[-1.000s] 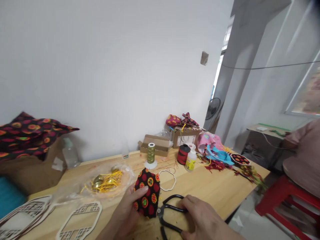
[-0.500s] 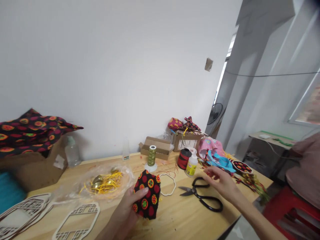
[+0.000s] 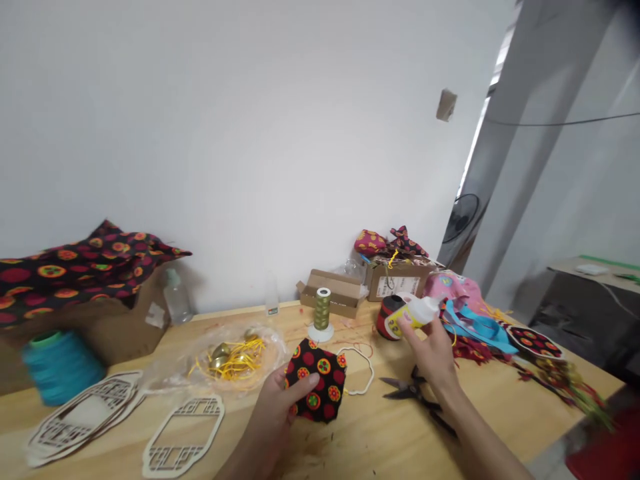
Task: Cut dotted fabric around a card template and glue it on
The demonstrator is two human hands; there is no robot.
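My left hand pinches a piece of black patterned fabric, its thumb lying across the front. In my right hand is a white glue bottle with a yellow label, tilted above the table. Black-handled scissors lie under my right wrist, partly hidden by it. Behind the fabric rests a thin pale wavy-edged ring. A spool of olive thread stands just beyond the fabric. Close behind the bottle is a red and black spool.
Lattice-cut wooden frames and a teal yarn cone occupy the left. A plastic bag holds yellow cords and bells. Cardboard boxes line the wall. Blue ribbon and tassels lie at the right.
My right hand has closed on the glue bottle, lifted it off the table and tilted it. My left hand still holds the fabric. The view has swung left.
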